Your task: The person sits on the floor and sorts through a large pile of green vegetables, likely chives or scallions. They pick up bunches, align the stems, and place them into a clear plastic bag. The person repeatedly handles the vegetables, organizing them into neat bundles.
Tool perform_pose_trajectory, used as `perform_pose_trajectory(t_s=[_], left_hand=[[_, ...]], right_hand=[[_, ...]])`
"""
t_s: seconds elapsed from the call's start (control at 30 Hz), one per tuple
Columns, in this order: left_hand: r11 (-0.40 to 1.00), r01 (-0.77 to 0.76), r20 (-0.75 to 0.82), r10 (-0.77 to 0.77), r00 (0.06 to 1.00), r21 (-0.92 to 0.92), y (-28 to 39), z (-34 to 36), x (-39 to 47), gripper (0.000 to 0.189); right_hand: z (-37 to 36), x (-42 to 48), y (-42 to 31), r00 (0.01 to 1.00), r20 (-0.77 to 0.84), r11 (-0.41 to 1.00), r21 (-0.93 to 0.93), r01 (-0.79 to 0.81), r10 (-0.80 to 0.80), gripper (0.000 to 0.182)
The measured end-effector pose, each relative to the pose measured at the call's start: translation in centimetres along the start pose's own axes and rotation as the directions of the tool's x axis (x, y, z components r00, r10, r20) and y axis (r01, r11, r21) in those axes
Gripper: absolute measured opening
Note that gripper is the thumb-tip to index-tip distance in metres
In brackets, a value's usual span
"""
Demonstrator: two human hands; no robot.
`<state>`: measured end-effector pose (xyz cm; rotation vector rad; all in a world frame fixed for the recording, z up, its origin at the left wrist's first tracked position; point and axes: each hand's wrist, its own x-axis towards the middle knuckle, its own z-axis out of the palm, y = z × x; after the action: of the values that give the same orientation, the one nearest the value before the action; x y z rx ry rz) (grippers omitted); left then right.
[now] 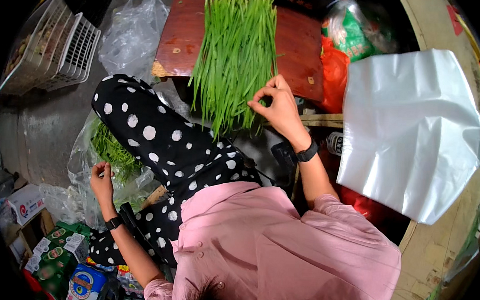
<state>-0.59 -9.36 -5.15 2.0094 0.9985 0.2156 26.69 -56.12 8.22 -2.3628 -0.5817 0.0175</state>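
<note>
A wide bundle of long green leaves, resembling garlic chives (238, 60), lies on a reddish-brown wooden board (300, 51), its lower ends hanging over the near edge. At the bundle's lower right is my right hand (278, 107), thumb and index finger curled almost together. Whether a single blade is pinched there cannot be told. My left hand (102, 183) hovers at the left beside a clear plastic bag (78, 158) holding loose greens (112, 147). Its fingers are bent in towards the thumb, and nothing shows clearly between them.
White plastic crates (80, 48) stand at the upper left, near a crumpled clear bag (134, 30). A large translucent plastic sheet or bag (408, 130) covers part of a wooden surface (434, 258) at the right. Red bag (333, 79) beside the board. Green drink packs (57, 254) sit lower left.
</note>
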Motion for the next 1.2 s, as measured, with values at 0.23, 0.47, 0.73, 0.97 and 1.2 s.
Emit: perform_pose_trajectory(t_s=[0.23,0.47,0.73,0.97,1.2], left_hand=[[1.000,0.007,0.012,-0.007,1.000,-0.014,-0.2,0.1,0.1,0.024],[0.995,0.026,0.027,-0.023,0.999,-0.100,-0.2,0.6,0.0,0.024],[0.991,0.021,0.022,-0.018,1.000,-0.136,-0.4,0.5,0.1,0.025],[0.987,-0.005,0.022,0.009,1.000,-0.158,0.5,0.1,0.4,0.025],[0.994,0.022,0.026,-0.019,0.999,-0.111,1.9,0.1,-0.4,0.026]], right_hand=[[-0.9,0.4,0.7,0.929,0.267,0.822,0.446,-0.354,0.255,0.015],[-3.1,0.9,-2.5,0.825,0.462,0.506,0.652,-0.564,0.325,0.010],[-3.2,0.5,-2.9,0.798,0.504,0.485,0.634,-0.602,0.331,0.017],[-2.5,0.2,-2.3,0.806,0.499,0.453,0.668,-0.591,0.317,0.011],[-1.6,0.1,-1.4,0.818,0.415,0.494,0.654,-0.573,0.398,0.009]])
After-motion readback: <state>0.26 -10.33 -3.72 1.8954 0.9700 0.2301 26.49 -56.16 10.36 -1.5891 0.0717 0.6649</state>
